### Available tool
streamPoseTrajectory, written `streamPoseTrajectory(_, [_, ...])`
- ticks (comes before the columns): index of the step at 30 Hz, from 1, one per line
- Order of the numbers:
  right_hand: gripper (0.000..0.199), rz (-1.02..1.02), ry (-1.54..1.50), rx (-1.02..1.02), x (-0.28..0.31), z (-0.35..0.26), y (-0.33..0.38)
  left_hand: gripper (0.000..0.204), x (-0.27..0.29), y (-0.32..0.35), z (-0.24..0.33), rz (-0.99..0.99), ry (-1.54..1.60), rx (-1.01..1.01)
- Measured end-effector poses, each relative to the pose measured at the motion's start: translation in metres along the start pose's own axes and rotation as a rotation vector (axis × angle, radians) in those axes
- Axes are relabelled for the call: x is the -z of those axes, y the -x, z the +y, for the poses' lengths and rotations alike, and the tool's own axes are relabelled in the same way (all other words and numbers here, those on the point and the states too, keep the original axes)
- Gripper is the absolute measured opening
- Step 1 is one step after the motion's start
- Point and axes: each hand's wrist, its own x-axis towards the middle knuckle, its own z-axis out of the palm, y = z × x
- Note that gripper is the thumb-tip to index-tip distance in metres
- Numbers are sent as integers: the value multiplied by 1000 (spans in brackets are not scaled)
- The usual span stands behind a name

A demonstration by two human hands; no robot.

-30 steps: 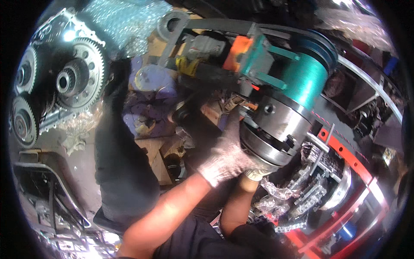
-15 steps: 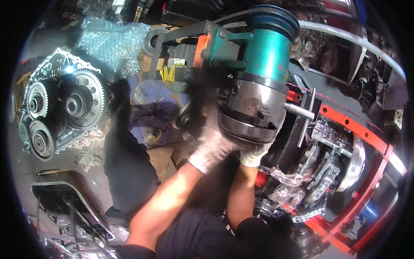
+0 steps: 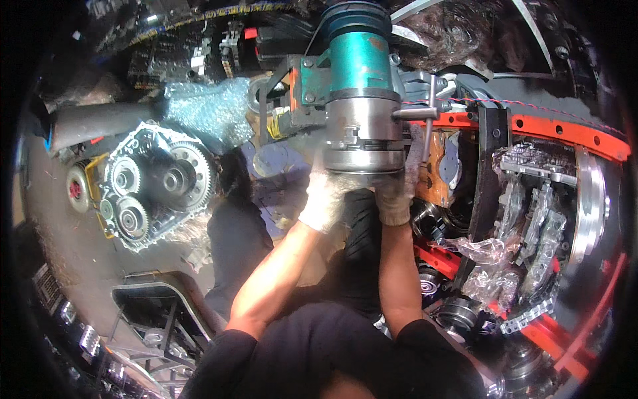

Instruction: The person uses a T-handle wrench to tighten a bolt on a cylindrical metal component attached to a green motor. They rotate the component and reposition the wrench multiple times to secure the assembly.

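A heavy cylindrical machine unit (image 3: pixel 362 100) stands upright ahead of me, teal above and bare steel chuck-like below, with a steel T-handle key (image 3: pixel 425 113) stuck in its right side. My left hand (image 3: pixel 325 196), in a white knit glove, grips the lower left rim of the steel part. My right hand (image 3: pixel 397 196), also gloved, holds the rim from below on the right. A black round part (image 3: pixel 362 226) sits just under the unit, between my forearms.
A gearbox housing with exposed gears (image 3: pixel 156 183) lies at left beside bubble wrap (image 3: pixel 209 110). A red frame (image 3: pixel 565 130) with metal valve parts and chains (image 3: pixel 538 219) fills the right. A dark tray (image 3: pixel 159 312) lies lower left.
The view has swung so the teal and steel unit now stands upright at centre instead of tilted to the right. Both gloved hands have stayed on its lower rim.
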Motion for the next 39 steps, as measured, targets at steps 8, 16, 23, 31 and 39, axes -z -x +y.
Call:
streamPoseTrajectory(8, [148,-122,-52,-9,20,-5,-4,64,-21,9,15,-130,404,7])
streamPoseTrajectory(16, [93,-231,-480,22,81,-63,-66,68,-23,5,24,-110,145,44])
streamPoseTrajectory(23, [47,-580,282,572,102,-92,-152,63,-19,5,15,-220,448,7])
streamPoseTrajectory(31, [34,-644,549,369,75,-104,-166,66,-22,6,17,-133,503,41])
streamPoseTrajectory(39, [37,-720,262,166,84,-100,-169,73,-22,7,21,-225,497,24])
